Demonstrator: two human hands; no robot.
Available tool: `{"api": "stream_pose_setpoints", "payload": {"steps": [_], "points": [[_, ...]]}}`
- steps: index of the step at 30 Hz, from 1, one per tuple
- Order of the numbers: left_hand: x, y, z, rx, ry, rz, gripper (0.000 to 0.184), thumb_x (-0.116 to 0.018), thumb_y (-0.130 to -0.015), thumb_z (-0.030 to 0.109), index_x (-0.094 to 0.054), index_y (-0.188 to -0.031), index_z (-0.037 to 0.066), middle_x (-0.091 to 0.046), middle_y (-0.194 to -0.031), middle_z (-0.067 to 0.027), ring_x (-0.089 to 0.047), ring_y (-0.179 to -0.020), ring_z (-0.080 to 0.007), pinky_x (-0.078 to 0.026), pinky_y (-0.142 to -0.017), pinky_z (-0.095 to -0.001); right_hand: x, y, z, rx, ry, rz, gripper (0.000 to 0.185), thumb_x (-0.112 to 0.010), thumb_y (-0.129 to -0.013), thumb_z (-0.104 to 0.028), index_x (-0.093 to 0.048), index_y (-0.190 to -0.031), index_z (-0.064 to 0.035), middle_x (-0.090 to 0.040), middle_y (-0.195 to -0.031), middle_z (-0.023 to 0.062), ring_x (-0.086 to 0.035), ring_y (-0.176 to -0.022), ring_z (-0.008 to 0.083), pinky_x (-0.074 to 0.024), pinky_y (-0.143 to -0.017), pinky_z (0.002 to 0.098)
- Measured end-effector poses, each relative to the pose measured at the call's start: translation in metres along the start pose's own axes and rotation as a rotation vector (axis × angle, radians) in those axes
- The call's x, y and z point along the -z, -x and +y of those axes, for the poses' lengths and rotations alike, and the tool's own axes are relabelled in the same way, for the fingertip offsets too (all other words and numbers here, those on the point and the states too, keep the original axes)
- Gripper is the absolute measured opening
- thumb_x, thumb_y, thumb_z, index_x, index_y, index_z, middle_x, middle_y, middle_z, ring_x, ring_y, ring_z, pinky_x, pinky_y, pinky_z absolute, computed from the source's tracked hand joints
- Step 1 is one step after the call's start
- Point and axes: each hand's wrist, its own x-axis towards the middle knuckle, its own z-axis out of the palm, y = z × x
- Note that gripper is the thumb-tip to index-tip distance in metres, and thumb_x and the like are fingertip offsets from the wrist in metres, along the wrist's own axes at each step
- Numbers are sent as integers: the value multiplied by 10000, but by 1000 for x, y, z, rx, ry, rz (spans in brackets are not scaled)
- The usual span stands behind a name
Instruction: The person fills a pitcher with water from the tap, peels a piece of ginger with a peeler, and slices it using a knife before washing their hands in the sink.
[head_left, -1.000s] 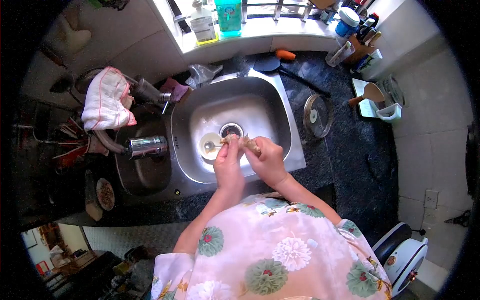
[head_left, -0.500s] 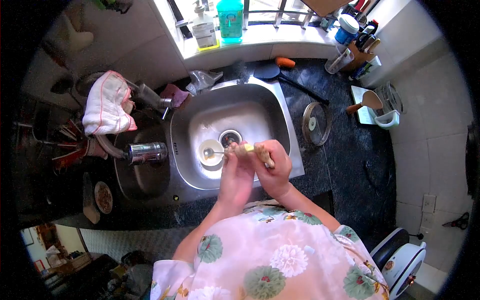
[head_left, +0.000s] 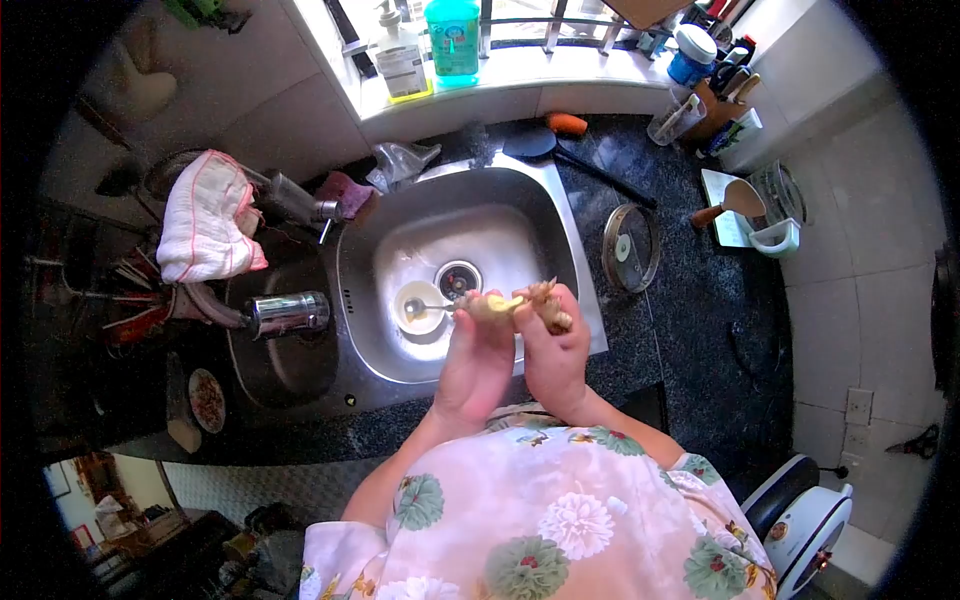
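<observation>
Over the near part of the steel sink, both hands are closed on a knobbly piece of ginger root. My left hand grips its left end, and my right hand pinches the knobbly right end. Pale yellow flesh shows between the hands; whether the two ends are still joined I cannot tell. Just left of my left hand, a small white bowl sits in the sink. A spoon lies across it, its handle reaching towards my left fingers; contact is unclear.
A chrome faucet extends over the left basin, with a white cloth above. Right of the sink are a round glass lid and a black ladle. A dish of brown bits stands left; bottles line the windowsill.
My right hand has turned and its fingers have risen, so more of the knobbly ginger shows. A longer strip of yellow flesh is exposed between the hands. The view has shifted slightly.
</observation>
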Motion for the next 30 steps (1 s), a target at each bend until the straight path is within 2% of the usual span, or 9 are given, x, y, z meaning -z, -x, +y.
{"api": "stream_pose_setpoints", "payload": {"steps": [3,7,8,11,15,17,21,25,30], "points": [[-1,-5,-2,-55,31,57,335,-618,-849,253,-575,-1137,87,-604,-1134,-71,-567,-1048,-185,-447,-959,-334,2,-3,16,-50,-135,15,149,-613,-875,-97,-562,-1000,-35,-610,-936,22,-560,-846,69,-463,-755,226],[3,-9,8,-121,74,177,299,-612,-855,217,-578,-1090,36,-607,-1094,-105,-604,-950,-220,-513,-855,-352,0,-5,6,14,49,7,161,-600,-886,-118,-535,-1008,-34,-594,-910,35,-560,-822,85,-462,-738,229],[14,-18,29,-37,422,43,267,-585,-873,191,-571,-1060,1,-613,-1041,-133,-609,-918,-240,-538,-816,-354,-2,-7,-3,27,-147,45,159,-580,-898,-120,-508,-1006,-28,-587,-879,40,-564,-785,96,-464,-715,232],[39,-31,66,-355,8,181,208,-549,-901,182,-603,-1019,19,-638,-1013,-111,-624,-914,-208,-539,-830,-331,24,-35,-27,81,-64,183,138,-562,-907,-126,-506,-984,-26,-586,-836,38,-553,-726,85,-455,-668,215],[72,-30,47,26,-6,325,171,-549,-907,142,-611,-1023,32,-643,-1012,-87,-610,-952,-189,-527,-836,-342,71,-105,-42,53,130,95,174,-587,-897,-233,-556,-917,-64,-572,-750,3,-525,-660,74,-443,-624,225],[62,-33,37,71,37,291,189,-553,-905,139,-605,-1050,31,-643,-1003,-81,-612,-941,-190,-526,-837,-338,86,-141,-60,-84,-31,36,185,-589,-887,-247,-561,-875,-64,-567,-743,21,-519,-628,97,-425,-575,237],[30,-43,39,158,-14,142,211,-563,-901,149,-598,-1089,60,-634,-1022,-76,-610,-930,-179,-524,-834,-299,142,-211,-41,-319,83,-109,161,-624,-845,-204,-560,-913,-72,-565,-777,10,-540,-681,113,-437,-591,244],[25,-53,41,111,-78,255,269,-542,-914,228,-552,-1156,110,-601,-1060,-109,-610,-890,-197,-544,-755,-301,192,-278,12,-317,438,33,200,-672,-793,-209,-607,-894,-49,-600,-773,21,-549,-657,113,-441,-582,264],[17,-54,42,123,-236,250,164,-603,-878,154,-594,-1030,93,-632,-1006,-45,-606,-884,-167,-500,-740,-257,272,-372,106,-200,947,276,357,-742,-675,-356,-659,-837,-49,-667,-826,87,-624,-741,203,-479,-680,346]]}}
